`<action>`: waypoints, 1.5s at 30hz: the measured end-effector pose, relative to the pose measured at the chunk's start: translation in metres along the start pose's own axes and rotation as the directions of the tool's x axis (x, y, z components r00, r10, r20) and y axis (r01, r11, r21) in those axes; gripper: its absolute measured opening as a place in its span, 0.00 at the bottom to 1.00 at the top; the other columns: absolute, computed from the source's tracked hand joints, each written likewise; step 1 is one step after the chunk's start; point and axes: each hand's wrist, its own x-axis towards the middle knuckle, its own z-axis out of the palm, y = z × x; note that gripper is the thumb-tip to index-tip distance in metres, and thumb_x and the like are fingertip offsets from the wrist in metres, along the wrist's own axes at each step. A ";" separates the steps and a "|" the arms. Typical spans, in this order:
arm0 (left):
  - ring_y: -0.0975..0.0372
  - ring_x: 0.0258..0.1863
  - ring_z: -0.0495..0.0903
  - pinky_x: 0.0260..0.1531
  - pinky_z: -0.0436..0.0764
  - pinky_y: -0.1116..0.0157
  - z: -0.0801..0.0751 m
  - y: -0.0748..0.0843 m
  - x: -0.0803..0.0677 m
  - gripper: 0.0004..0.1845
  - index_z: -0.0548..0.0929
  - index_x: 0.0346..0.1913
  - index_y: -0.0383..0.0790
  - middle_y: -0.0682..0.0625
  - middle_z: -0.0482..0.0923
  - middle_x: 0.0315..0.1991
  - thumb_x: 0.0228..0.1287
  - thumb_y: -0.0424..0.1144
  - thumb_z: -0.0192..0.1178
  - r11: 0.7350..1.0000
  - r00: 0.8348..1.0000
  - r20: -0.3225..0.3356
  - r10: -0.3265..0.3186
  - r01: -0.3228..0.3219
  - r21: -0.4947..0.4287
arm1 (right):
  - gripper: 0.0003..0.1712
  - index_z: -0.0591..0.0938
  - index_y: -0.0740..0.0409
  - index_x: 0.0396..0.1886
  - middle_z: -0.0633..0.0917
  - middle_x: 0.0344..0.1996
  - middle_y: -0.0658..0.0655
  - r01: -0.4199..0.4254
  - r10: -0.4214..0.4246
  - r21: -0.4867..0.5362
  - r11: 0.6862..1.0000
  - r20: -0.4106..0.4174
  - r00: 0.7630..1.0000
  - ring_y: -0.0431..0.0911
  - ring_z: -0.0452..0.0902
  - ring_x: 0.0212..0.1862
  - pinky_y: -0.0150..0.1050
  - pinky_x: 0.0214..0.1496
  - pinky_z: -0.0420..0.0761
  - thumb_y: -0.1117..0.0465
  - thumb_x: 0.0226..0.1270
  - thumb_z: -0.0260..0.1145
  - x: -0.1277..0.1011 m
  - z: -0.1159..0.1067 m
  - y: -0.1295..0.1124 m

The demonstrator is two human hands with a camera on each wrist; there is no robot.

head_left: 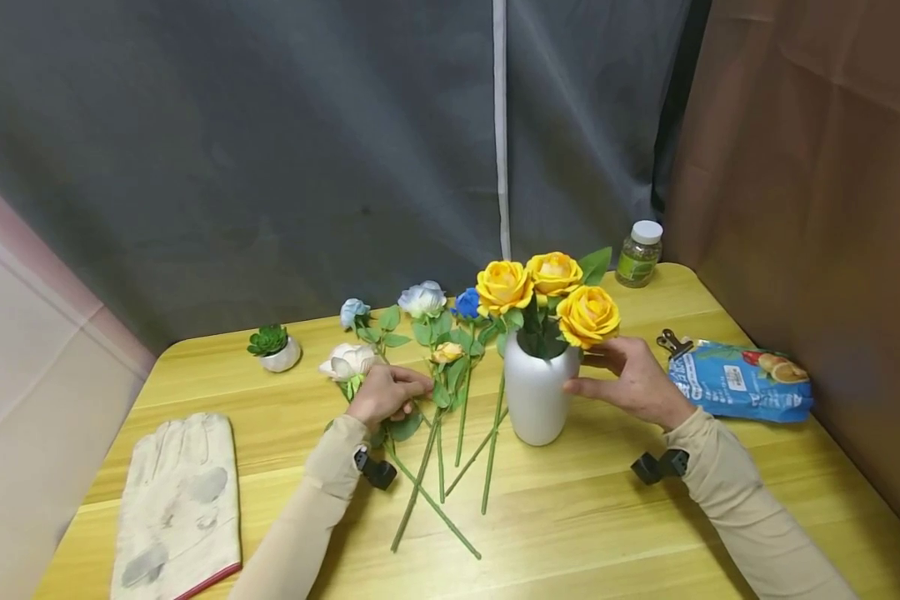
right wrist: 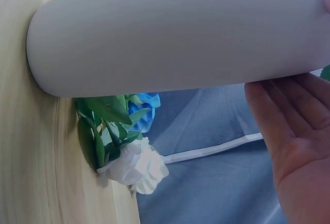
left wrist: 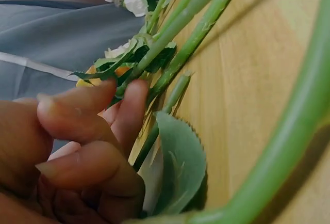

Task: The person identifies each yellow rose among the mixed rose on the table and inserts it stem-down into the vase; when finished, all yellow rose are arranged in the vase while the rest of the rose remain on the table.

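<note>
A white vase (head_left: 537, 400) stands upright with three large yellow roses (head_left: 588, 317) in it. My right hand (head_left: 633, 379) holds its upper side, fingers behind and thumb in front; in the right wrist view the fingers lie against the white wall. Left of the vase, my left hand (head_left: 386, 393) reaches among the loose flowers, fingertips at the stem of a small yellow rose (head_left: 447, 352). The left wrist view shows the fingertips pinching a green stem (left wrist: 154, 53). Beside that hand lie a white flower (head_left: 348, 362), a pale blue-white flower (head_left: 422, 299) and a blue rose (head_left: 467, 303).
A light blue flower (head_left: 354, 312) lies farther back. A small potted succulent (head_left: 279, 354) stands at the left, behind a stained work glove (head_left: 180, 504). On the right are a blue snack bag (head_left: 742, 383) with a black clip (head_left: 673, 342) and a white-lidded jar (head_left: 639, 258).
</note>
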 end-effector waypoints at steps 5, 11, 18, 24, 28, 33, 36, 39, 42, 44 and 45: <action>0.69 0.12 0.64 0.16 0.66 0.71 0.006 0.002 0.000 0.10 0.88 0.50 0.28 0.51 0.82 0.23 0.71 0.30 0.62 0.998 0.999 0.043 0.002 -0.005 0.069 | 0.37 0.73 0.70 0.70 0.77 0.68 0.68 -0.001 0.001 0.005 1.000 0.003 1.000 0.64 0.75 0.66 0.48 0.64 0.80 0.67 0.63 0.76 0.001 0.000 0.000; 0.68 0.12 0.64 0.16 0.66 0.71 0.009 0.005 0.000 0.10 0.89 0.48 0.31 0.52 0.83 0.24 0.70 0.29 0.63 0.994 0.999 0.035 -0.001 -0.003 0.112 | 0.37 0.73 0.70 0.70 0.77 0.68 0.69 -0.022 0.022 0.011 1.000 0.002 1.000 0.65 0.75 0.66 0.53 0.65 0.78 0.67 0.63 0.76 0.000 0.000 -0.001; 0.68 0.12 0.61 0.15 0.64 0.70 0.007 0.008 -0.002 0.09 0.91 0.46 0.35 0.50 0.85 0.26 0.70 0.32 0.63 0.994 0.999 0.041 -0.001 -0.003 0.108 | 0.37 0.72 0.71 0.70 0.77 0.68 0.69 -0.021 0.021 0.007 1.000 0.001 1.000 0.65 0.75 0.66 0.53 0.65 0.78 0.67 0.63 0.76 0.000 0.000 -0.002; 0.68 0.13 0.64 0.14 0.65 0.70 0.003 0.019 -0.007 0.08 0.90 0.44 0.32 0.49 0.88 0.30 0.68 0.32 0.66 0.996 0.998 -0.005 0.067 -0.067 0.057 | 0.37 0.72 0.70 0.71 0.76 0.68 0.70 -0.025 0.025 0.005 1.000 0.002 1.000 0.65 0.75 0.67 0.54 0.65 0.77 0.67 0.64 0.75 0.000 0.000 -0.002; 0.69 0.12 0.63 0.13 0.63 0.71 0.000 0.037 -0.014 0.09 0.89 0.46 0.29 0.47 0.90 0.32 0.67 0.32 0.67 0.991 0.989 -0.060 0.132 -0.132 0.000 | 0.37 0.72 0.71 0.71 0.76 0.68 0.70 -0.030 0.030 0.005 1.000 0.002 1.000 0.66 0.75 0.67 0.54 0.65 0.77 0.66 0.64 0.75 0.000 0.000 -0.003; 0.70 0.12 0.61 0.14 0.61 0.73 -0.004 0.064 -0.029 0.11 0.88 0.48 0.28 0.54 0.88 0.28 0.69 0.32 0.65 0.972 0.970 -0.130 0.208 -0.220 -0.086 | 0.37 0.72 0.71 0.71 0.76 0.68 0.70 -0.035 0.035 0.002 0.999 0.003 0.999 0.67 0.75 0.67 0.55 0.66 0.76 0.66 0.64 0.75 0.000 0.000 -0.003; 0.70 0.11 0.61 0.15 0.61 0.73 -0.005 0.081 -0.039 0.09 0.88 0.46 0.28 0.59 0.85 0.23 0.69 0.32 0.65 0.940 0.941 -0.209 0.266 -0.301 -0.162 | 0.37 0.72 0.71 0.71 0.76 0.68 0.70 -0.033 0.033 0.003 0.999 0.001 0.999 0.67 0.75 0.67 0.55 0.66 0.77 0.67 0.64 0.75 0.000 0.000 -0.003; 0.71 0.11 0.61 0.14 0.60 0.74 -0.005 0.098 -0.050 0.05 0.90 0.42 0.33 0.60 0.81 0.18 0.67 0.28 0.65 0.877 0.890 -0.315 0.329 -0.412 -0.247 | 0.37 0.72 0.71 0.70 0.76 0.68 0.71 -0.032 0.032 0.001 0.999 0.000 0.999 0.67 0.75 0.67 0.55 0.65 0.77 0.67 0.64 0.75 -0.001 0.001 -0.003; 0.70 0.09 0.62 0.12 0.59 0.73 -0.005 0.115 -0.062 0.09 0.91 0.36 0.40 0.57 0.78 0.15 0.65 0.24 0.64 0.784 0.813 -0.420 0.404 -0.544 -0.298 | 0.37 0.72 0.72 0.70 0.76 0.68 0.71 -0.034 0.034 -0.001 0.999 0.000 0.999 0.67 0.75 0.66 0.55 0.65 0.77 0.66 0.64 0.75 -0.001 0.001 -0.003; 0.69 0.08 0.60 0.12 0.58 0.72 -0.006 0.127 -0.069 0.11 0.92 0.35 0.41 0.56 0.76 0.13 0.65 0.23 0.64 0.703 0.747 -0.480 0.460 -0.637 -0.316 | 0.37 0.72 0.72 0.70 0.76 0.68 0.71 -0.035 0.035 -0.001 0.999 0.000 0.999 0.67 0.75 0.66 0.56 0.65 0.77 0.66 0.64 0.75 -0.001 0.001 -0.003; 0.68 0.08 0.59 0.12 0.57 0.71 -0.007 0.133 -0.072 0.11 0.92 0.35 0.41 0.55 0.77 0.13 0.65 0.23 0.64 0.661 0.715 -0.505 0.483 -0.676 -0.326 | 0.37 0.72 0.72 0.70 0.76 0.68 0.71 -0.034 0.034 0.000 0.999 0.000 0.999 0.68 0.75 0.66 0.56 0.65 0.77 0.66 0.64 0.75 -0.001 0.001 -0.003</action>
